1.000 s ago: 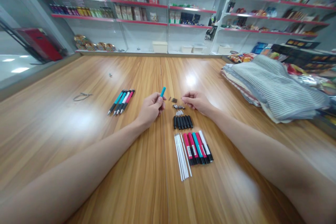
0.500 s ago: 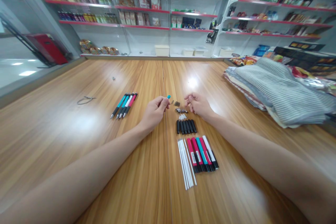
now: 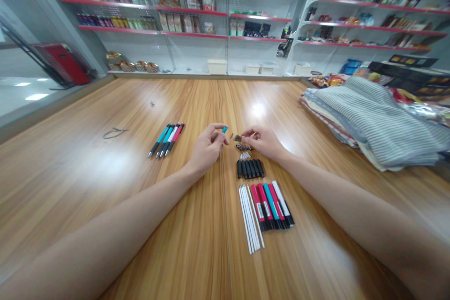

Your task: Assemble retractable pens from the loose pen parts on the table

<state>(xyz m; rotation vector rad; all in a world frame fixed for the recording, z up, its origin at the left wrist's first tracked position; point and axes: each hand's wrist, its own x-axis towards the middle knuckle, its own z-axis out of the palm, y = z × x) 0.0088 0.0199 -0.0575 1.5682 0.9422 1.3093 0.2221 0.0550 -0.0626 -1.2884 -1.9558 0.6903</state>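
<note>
My left hand point(image 3: 210, 144) pinches a teal pen barrel point(image 3: 224, 129); only its end shows above the fingers. My right hand point(image 3: 262, 140) is closed, its fingertips at the edge of a small heap of springs point(image 3: 238, 138). Whether a spring is between those fingers is too small to see. Below the heap lie silver pen tips point(image 3: 242, 147), small white pieces point(image 3: 245, 155) and a row of black grips point(image 3: 250, 169). Nearer me are white refills point(image 3: 250, 220) beside pink, teal and white pen barrels point(image 3: 270, 204) with black ends.
Several whole pens point(image 3: 166, 140) lie together on the left of the wooden table point(image 3: 168, 253). Farther left is a grey cord loop point(image 3: 115, 133). Folded striped cloth point(image 3: 379, 117) is piled at the right. Stocked shelves point(image 3: 191, 10) stand behind the table.
My right hand has moved slightly left to the springs, its fingers coming together. My left fingers have shifted around the teal barrel, which shows more now.
</note>
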